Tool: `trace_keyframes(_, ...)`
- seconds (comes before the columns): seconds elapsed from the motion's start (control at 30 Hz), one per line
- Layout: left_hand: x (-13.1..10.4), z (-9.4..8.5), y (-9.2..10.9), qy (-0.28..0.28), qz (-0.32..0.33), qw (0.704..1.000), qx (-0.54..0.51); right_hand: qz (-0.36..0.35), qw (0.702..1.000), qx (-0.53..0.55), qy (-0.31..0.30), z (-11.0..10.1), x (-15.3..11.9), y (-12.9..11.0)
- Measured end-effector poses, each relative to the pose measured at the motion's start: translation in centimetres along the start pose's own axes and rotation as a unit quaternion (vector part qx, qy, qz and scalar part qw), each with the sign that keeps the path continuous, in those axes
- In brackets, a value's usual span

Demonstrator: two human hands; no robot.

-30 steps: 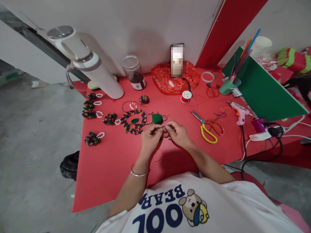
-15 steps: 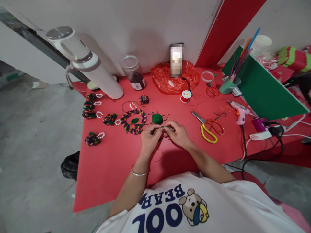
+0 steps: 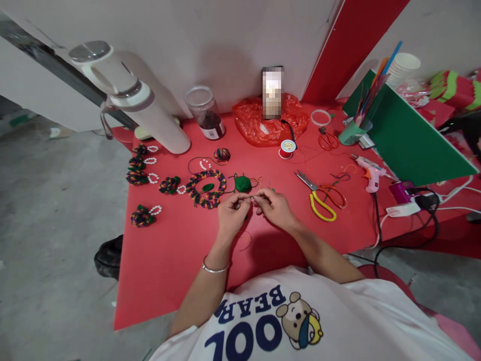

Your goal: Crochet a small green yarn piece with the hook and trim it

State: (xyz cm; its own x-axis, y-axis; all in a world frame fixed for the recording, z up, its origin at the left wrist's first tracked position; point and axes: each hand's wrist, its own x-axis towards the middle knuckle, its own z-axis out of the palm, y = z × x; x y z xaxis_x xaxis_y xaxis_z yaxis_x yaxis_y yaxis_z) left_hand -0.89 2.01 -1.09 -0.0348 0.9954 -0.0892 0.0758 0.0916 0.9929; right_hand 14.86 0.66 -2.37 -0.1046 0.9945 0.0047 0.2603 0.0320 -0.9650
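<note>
My left hand (image 3: 233,209) and my right hand (image 3: 275,206) meet over the red table (image 3: 158,281), thumbs and forefingers pinched almost tip to tip. Between them is a thin, dark bit of yarn, mostly covered by the fingers. A ball of green yarn (image 3: 242,183) lies just beyond my fingertips. To its left is a braided multicolour yarn ring (image 3: 190,192) with a small green leaf-shaped piece (image 3: 208,187) inside. A thin loose strand (image 3: 246,242) curls on the table below my hands. Scissors (image 3: 314,193) with yellow and orange handles lie open to the right.
Several yarn bunches with white bead loops (image 3: 143,216) line the left side. At the back stand a white flask (image 3: 161,120), a clear jar (image 3: 208,118), a red plastic bag (image 3: 248,120) and a phone (image 3: 272,95). A thread spool (image 3: 287,149) and pink glue gun (image 3: 372,175) lie rightward.
My hands stay in nearly the same place, with only slight finger movement at the pinch. The things on the table have not moved.
</note>
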Motion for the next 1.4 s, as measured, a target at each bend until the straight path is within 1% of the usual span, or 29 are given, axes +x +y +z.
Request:
trace_keyframes(0.17, 0.07, -0.05, 0.14, 0.005, -0.013, 1.000, -0.009, 0.005, 1.000, -0.008, 0.003, -0.04, -0.03, -0.23)
trace_keyframes(0.4, 0.15, -0.09, 0.39, -0.009, -0.056, 0.997, -0.051, -0.019, 0.999, -0.036, 0.010, -0.17, -0.02, -0.23)
trace_keyframes(0.57, 0.18, -0.23, 0.34, -0.013, -0.047, 0.998, -0.035, -0.050, 0.994, -0.087, 0.034, -0.29, 0.01, -0.32)
trace_keyframes(0.73, 0.24, -0.21, -0.09, -0.006, -0.049, 0.998, -0.046, -0.055, 0.991, -0.111, 0.042, -0.34, 0.05, -0.28)
trace_keyframes(0.87, 0.25, -0.05, -0.27, -0.006, -0.060, 0.995, -0.075, -0.050, 0.991, -0.114, 0.051, -0.31, 0.07, -0.25)
trace_keyframes(0.97, 0.22, 0.01, -0.29, -0.009, -0.061, 0.995, -0.076, -0.045, 0.992, -0.111, 0.051, -0.30, 0.04, -0.33)
trace_keyframes(1.13, 0.11, 0.00, -0.27, -0.003, -0.061, 0.996, -0.060, -0.039, 0.992, -0.113, 0.051, -0.32, -0.02, -0.40)
trace_keyframes(1.4, 0.12, -0.10, -0.10, -0.011, -0.035, 0.999, -0.015, -0.041, 0.992, -0.113, 0.047, -0.36, 0.01, -0.36)
